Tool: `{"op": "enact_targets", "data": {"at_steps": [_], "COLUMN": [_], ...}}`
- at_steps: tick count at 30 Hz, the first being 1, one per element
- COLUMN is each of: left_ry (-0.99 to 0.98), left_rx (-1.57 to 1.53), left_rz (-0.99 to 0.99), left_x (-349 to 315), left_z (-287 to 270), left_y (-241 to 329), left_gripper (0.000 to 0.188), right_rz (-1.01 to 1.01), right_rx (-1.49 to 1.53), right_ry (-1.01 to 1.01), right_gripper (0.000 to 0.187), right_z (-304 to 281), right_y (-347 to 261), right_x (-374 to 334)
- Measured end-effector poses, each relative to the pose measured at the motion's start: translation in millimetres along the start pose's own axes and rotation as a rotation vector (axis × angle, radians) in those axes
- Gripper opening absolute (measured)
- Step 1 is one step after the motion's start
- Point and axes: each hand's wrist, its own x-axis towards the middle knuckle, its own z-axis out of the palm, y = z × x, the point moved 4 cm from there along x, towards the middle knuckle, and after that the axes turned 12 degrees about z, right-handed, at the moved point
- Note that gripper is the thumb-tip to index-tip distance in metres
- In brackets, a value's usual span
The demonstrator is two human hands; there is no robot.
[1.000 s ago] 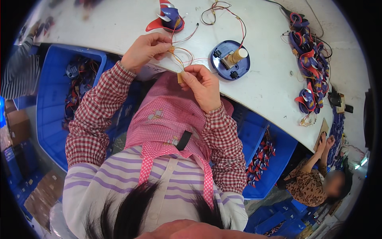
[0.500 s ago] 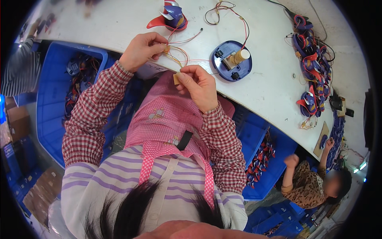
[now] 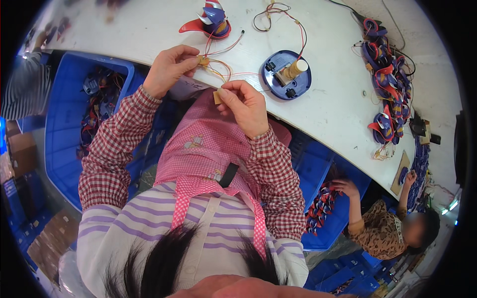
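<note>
My left hand [image 3: 170, 70] pinches a small yellow-tan piece [image 3: 203, 60] with thin wires running from it, at the table's near edge. Close by on its right, my right hand [image 3: 244, 107] holds a small flat tan square [image 3: 217, 98] between thumb and fingers. A loop of loose wires [image 3: 224, 67] hangs between the two hands. Some wires lead up to a purple and red plastic part [image 3: 213, 22] with fin shapes. To the right lies a round blue base [image 3: 304, 79] with a cream-capped cylinder [image 3: 296, 71] standing in it, joined by red and black wires.
Wired purple and red parts [image 3: 385, 84] form a row along the white table's [image 3: 338, 104] right side. Blue bins [image 3: 57, 129] with similar parts stand below the table at left and right. A co-worker [image 3: 377, 223] sits at the right, one hand over the right bin.
The co-worker's hand has moved left to the parts in the right bin. My hands keep their holds, almost still; the view has shifted slightly.
</note>
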Motion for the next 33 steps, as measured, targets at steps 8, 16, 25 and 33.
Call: {"op": "enact_targets", "data": {"at_steps": [8,16,25,33], "left_ry": [-0.099,-0.097,-0.056,-0.076], "left_rx": [0.061,0.001,-0.002,-0.049], "left_rz": [-0.065,-0.069,-0.106,-0.122], "left_x": [8,13,13,8], "left_z": [0,-6,-40,-48], "left_y": [-3,-5,-9,-3], "left_gripper": [0.02,0.019,0.019,0.018], "right_rz": [-0.033,-0.025,-0.004,-0.001], "right_rx": [0.025,-0.002,0.021,0.036], "right_ry": [-0.024,-0.075,-0.169,-0.177], "right_gripper": [0.014,0.015,0.015,0.015], "right_z": [2,18,49,50], "right_y": [4,6,14,21], "right_x": [2,4,9,13]}}
